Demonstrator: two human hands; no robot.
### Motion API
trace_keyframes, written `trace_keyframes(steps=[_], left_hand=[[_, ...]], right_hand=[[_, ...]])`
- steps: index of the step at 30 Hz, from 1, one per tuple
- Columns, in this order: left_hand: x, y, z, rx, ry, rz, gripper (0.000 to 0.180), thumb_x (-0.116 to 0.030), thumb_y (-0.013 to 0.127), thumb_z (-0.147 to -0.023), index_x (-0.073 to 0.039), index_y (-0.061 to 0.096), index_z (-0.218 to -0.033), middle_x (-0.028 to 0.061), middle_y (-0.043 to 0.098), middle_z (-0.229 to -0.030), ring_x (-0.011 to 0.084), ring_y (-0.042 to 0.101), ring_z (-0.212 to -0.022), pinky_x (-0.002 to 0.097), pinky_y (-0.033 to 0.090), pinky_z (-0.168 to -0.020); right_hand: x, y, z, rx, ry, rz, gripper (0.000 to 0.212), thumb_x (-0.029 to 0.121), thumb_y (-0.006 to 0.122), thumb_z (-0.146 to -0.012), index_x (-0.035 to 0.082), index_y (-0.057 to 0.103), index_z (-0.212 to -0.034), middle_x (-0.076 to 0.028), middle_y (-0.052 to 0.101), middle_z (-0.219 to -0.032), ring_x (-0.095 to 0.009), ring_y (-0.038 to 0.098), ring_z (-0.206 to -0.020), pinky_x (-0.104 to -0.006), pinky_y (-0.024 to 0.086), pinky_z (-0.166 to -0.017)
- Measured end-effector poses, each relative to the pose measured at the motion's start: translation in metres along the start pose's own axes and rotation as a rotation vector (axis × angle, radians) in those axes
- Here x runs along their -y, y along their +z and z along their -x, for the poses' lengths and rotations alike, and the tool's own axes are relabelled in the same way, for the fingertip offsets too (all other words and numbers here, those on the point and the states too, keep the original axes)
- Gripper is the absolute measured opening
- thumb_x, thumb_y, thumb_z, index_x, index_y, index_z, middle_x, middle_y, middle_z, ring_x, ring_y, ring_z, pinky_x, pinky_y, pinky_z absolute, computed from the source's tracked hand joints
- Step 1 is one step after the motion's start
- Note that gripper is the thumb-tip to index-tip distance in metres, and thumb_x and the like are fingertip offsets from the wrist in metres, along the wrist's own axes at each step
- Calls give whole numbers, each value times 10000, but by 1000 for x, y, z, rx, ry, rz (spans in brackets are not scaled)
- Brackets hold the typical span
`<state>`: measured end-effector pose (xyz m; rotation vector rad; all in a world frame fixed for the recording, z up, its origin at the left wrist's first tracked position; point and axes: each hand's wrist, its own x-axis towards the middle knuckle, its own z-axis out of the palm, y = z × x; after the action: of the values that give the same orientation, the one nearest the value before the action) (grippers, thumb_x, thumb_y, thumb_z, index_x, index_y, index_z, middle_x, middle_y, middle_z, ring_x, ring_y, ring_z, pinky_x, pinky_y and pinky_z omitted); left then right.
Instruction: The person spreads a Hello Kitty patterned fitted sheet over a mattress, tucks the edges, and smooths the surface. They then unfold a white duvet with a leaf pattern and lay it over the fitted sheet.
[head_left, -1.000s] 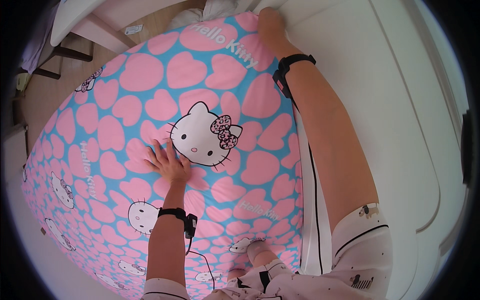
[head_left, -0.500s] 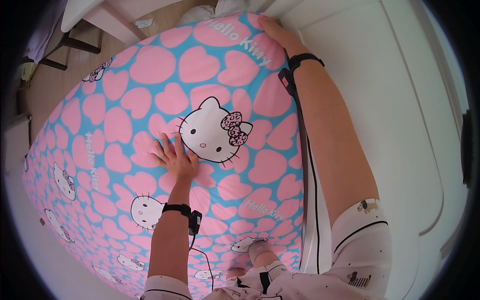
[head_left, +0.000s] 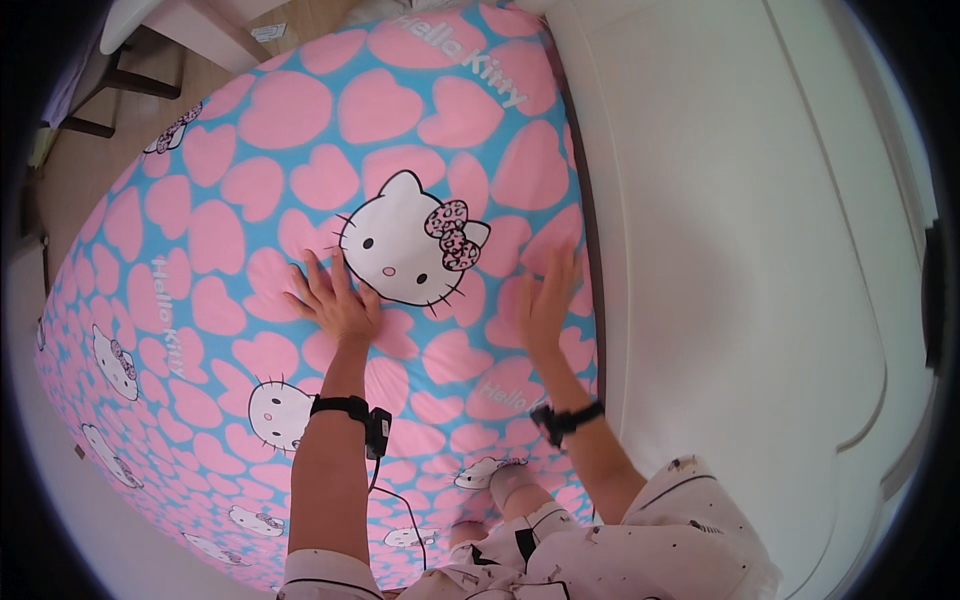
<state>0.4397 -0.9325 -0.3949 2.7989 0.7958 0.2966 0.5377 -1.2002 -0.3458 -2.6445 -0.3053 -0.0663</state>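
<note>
left hand (head_left: 345,308) splayed flat and right hand (head_left: 543,308) fingers extended, both released, pink-and-blue heart-print sheet (head_left: 325,178) spread under both.

Across the centre, smooth, matt printed cloth forms the sheet (head_left: 290,110), with slight soft creases. At right, a panel (head_left: 730,160) looks hard and smooth, faintly satin. Upper left, the floor (head_left: 100,162) looks like matt wood. Lower centre: a soft, matt cloth shirt (head_left: 670,550) and a dull plastic-looking wrist box (head_left: 378,433).
</note>
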Motion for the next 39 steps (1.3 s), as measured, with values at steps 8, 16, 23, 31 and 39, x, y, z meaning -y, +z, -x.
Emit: trace_keyframes(steps=[8,16,23,31,39], left_hand=[[-3,1,1,-11,-10,8,625,-351,467,-835,-206,434,-1442,149,219,-1580,430,96,-1462,675,-30,-1118],[-3,7,3,-96,17,-29,602,-386,419,-868,-231,423,-1449,122,244,-1566,418,121,-1457,695,21,-1112],[-2,16,7,-171,36,-11,612,-421,444,-846,-256,443,-1435,115,264,-1556,420,124,-1454,682,29,-1124],[5,26,11,-262,88,-31,579,-498,427,-877,-268,463,-1407,104,312,-1532,400,192,-1432,698,69,-1094],[4,0,22,-197,177,-22,525,-445,483,-907,-222,490,-1383,142,414,-1463,413,318,-1372,605,179,-1117]], right_hand=[[-39,-13,124,37,292,313,502,309,409,-996,68,429,-1435,-210,254,-1562,-469,203,-1419,-622,76,-1133],[-60,14,133,-91,248,358,483,324,364,-984,154,461,-1425,-184,250,-1568,-441,185,-1425,-651,46,-1113],[-63,19,133,-110,253,346,490,314,390,-957,222,446,-1435,-162,239,-1569,-439,186,-1417,-664,32,-1105],[-65,20,136,-119,252,356,508,304,410,-941,263,425,-1447,-144,219,-1568,-436,161,-1417,-670,19,-1099],[-73,29,141,-136,215,311,514,288,439,-928,264,426,-1441,-154,210,-1568,-449,148,-1417,-684,22,-1089]])
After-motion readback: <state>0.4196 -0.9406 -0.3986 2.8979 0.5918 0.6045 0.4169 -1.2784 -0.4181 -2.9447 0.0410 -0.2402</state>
